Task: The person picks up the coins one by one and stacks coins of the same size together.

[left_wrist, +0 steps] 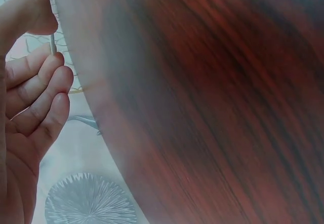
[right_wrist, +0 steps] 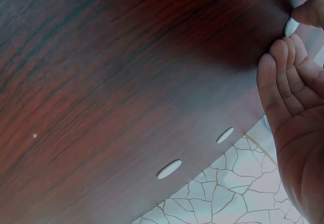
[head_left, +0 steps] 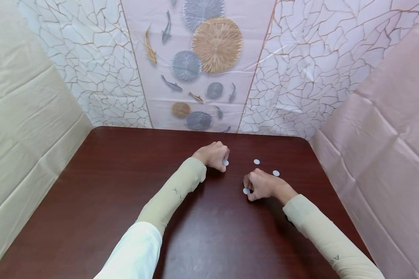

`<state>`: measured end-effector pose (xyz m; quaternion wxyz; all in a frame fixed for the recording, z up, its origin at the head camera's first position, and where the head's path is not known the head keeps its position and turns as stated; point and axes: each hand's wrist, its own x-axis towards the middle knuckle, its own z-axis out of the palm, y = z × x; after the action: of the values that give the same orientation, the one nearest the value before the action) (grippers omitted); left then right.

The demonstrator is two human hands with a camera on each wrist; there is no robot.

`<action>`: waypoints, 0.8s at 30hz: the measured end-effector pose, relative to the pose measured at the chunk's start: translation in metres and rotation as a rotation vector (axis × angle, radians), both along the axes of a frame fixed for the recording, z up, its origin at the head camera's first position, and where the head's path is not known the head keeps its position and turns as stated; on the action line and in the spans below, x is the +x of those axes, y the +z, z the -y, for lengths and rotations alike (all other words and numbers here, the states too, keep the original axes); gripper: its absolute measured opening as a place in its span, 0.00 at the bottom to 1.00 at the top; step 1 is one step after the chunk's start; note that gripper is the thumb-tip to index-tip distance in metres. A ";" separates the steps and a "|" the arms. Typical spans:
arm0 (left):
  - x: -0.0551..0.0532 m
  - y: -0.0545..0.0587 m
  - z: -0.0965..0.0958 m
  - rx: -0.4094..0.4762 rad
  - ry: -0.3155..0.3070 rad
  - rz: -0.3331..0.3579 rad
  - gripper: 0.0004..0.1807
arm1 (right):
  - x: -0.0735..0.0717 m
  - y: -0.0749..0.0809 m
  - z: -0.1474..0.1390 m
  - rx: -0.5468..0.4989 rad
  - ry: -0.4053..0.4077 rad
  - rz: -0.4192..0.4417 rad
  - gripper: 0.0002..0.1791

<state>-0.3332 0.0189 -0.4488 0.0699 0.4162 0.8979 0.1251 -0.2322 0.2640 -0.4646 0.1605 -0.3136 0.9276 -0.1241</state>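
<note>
White sleeve [head_left: 136, 248]: nearest, above counter [head_left: 209, 236].
Left grip [head_left: 214, 155]: pinches left disc [head_left: 225, 162] by its rim, presumably because it is thin.
Right grip [head_left: 262, 184]: pinches right disc [head_left: 246, 191] likewise.
Two discs [head_left: 256, 161] [head_left: 276, 173]: flat beyond right grip, probably for easy reach.

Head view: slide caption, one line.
Left hand pinches one white disc, right hand a second disc; two more discs lie on the dark table.

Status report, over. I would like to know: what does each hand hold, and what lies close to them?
Left hand: pinching one white disc. Right hand: pinching another disc. Two loose discs on table, just beyond right hand.
</note>
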 end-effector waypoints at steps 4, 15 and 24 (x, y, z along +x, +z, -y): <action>0.005 0.004 -0.001 0.024 -0.017 0.003 0.09 | 0.000 0.000 -0.003 -0.020 0.006 -0.023 0.09; 0.022 0.011 0.001 0.055 -0.021 0.057 0.09 | -0.002 -0.004 -0.002 -0.036 0.027 -0.048 0.08; 0.042 0.015 -0.003 0.042 -0.005 0.054 0.09 | -0.003 -0.004 0.001 -0.041 0.022 -0.025 0.08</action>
<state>-0.2910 0.0215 -0.4336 0.0858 0.4163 0.8918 0.1552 -0.2348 0.2633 -0.4685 0.1438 -0.3285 0.9234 -0.1373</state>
